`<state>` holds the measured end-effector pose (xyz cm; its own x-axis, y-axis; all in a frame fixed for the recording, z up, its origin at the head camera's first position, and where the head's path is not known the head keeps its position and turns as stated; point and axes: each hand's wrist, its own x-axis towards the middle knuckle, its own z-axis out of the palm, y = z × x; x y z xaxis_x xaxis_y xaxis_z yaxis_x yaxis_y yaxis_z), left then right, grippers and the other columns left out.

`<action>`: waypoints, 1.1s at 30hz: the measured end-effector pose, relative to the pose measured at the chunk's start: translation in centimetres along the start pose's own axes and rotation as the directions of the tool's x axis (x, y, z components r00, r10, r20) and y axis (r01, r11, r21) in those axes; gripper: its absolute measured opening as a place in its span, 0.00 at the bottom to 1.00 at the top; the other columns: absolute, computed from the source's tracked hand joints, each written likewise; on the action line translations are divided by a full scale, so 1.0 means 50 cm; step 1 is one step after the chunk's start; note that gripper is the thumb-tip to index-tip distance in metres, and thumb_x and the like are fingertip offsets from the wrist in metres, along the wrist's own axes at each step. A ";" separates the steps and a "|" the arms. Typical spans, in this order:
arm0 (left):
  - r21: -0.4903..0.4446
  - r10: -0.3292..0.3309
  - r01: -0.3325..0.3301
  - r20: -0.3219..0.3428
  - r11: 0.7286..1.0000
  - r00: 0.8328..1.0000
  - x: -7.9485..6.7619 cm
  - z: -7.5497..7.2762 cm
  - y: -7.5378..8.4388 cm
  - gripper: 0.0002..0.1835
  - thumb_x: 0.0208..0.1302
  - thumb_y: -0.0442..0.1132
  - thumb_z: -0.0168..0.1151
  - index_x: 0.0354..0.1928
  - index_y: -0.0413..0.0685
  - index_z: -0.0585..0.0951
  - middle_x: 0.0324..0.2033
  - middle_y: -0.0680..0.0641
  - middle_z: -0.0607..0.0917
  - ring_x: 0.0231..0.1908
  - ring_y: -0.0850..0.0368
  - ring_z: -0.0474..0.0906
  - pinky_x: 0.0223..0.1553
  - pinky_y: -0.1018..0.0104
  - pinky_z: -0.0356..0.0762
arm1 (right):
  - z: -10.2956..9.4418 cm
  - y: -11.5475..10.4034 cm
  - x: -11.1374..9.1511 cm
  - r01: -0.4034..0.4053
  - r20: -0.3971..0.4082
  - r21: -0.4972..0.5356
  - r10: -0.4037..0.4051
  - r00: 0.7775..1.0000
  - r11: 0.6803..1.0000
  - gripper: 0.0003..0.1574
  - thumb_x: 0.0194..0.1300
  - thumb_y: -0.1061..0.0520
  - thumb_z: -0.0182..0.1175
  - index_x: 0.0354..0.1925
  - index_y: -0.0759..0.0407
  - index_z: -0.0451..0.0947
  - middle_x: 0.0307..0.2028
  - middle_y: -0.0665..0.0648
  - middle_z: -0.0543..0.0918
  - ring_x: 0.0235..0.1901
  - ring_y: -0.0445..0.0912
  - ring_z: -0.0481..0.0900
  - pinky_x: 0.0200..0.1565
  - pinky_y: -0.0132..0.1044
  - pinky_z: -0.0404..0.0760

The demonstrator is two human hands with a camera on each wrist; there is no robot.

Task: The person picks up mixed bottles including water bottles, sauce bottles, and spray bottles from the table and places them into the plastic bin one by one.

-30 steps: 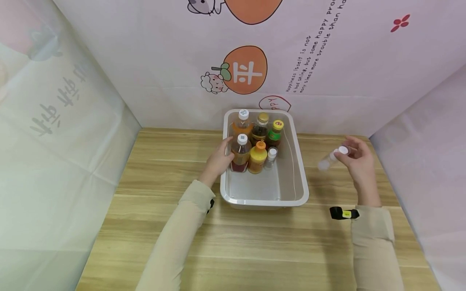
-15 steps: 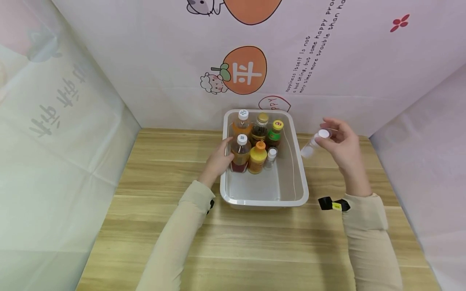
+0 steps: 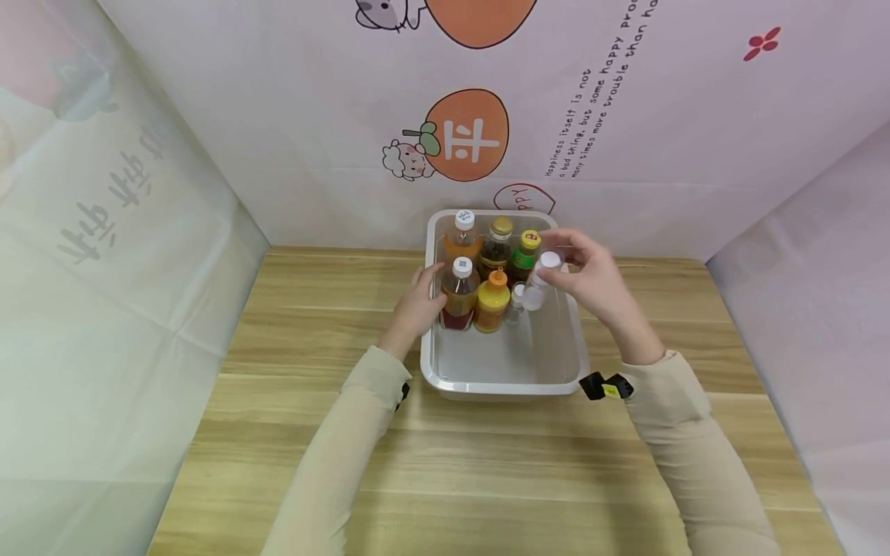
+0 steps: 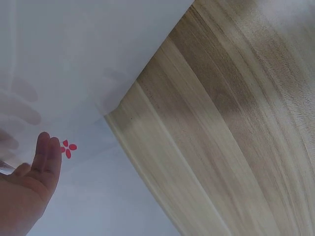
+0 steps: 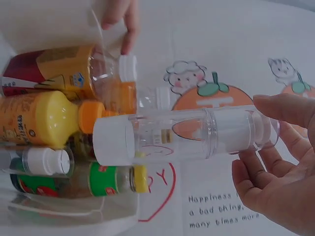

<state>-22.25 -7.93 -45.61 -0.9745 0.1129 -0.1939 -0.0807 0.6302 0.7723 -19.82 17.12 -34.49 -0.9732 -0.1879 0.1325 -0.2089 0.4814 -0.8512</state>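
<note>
My right hand pinches a clear cylindrical bottle near its top, holding it tilted over the right part of the white bin. In the right wrist view, the clear bottle has a white base and a white top under a clear cover. My left hand rests at the bin's left rim, beside a bottle with dark red contents. In the left wrist view, fingers of the left hand look fairly straight. Nearest the held bottle stands a similar small clear bottle.
Also inside the bin are a yellow squeeze bottle, an orange drink bottle, a gold-capped dark bottle and a green-labelled bottle. The bin stands on a wooden table against a printed wall cloth.
The right hand has carried the clear bottle leftward, from beside the bin to above its right part. My left hand stays at the rim.
</note>
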 end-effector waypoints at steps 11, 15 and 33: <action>0.038 0.041 -0.040 -0.043 0.998 0.998 -0.001 -0.003 -0.002 0.33 0.63 0.40 0.51 0.71 0.59 0.58 0.76 0.58 0.38 0.72 0.44 0.53 0.66 0.46 0.65 | 0.072 -0.005 0.033 0.001 0.220 -0.064 0.013 0.975 0.998 0.29 0.56 0.69 0.61 0.58 0.66 0.70 0.54 0.68 0.77 0.52 0.57 0.76 0.54 0.45 0.77; 0.061 0.054 -0.051 -0.052 0.997 0.997 0.003 -0.001 -0.005 0.33 0.63 0.40 0.52 0.71 0.58 0.59 0.75 0.60 0.40 0.72 0.46 0.54 0.66 0.47 0.65 | 0.097 -0.006 0.042 0.021 0.268 -0.097 0.006 0.963 0.995 0.30 0.56 0.69 0.62 0.58 0.67 0.70 0.55 0.69 0.77 0.54 0.59 0.76 0.57 0.52 0.76; 0.056 0.068 -0.065 -0.059 0.996 0.996 0.009 0.002 -0.010 0.30 0.63 0.40 0.52 0.68 0.57 0.64 0.76 0.59 0.42 0.70 0.43 0.59 0.60 0.46 0.72 | 0.180 0.007 0.065 0.078 0.401 -0.198 0.009 0.916 0.977 0.30 0.53 0.70 0.64 0.56 0.64 0.73 0.52 0.66 0.79 0.54 0.58 0.78 0.55 0.50 0.79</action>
<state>-22.61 -8.12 -46.14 -0.9884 0.1100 -0.1048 -0.0055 0.6636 0.7480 -22.21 8.98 -38.91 -0.8546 -0.5114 -0.0896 -0.2986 0.6253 -0.7210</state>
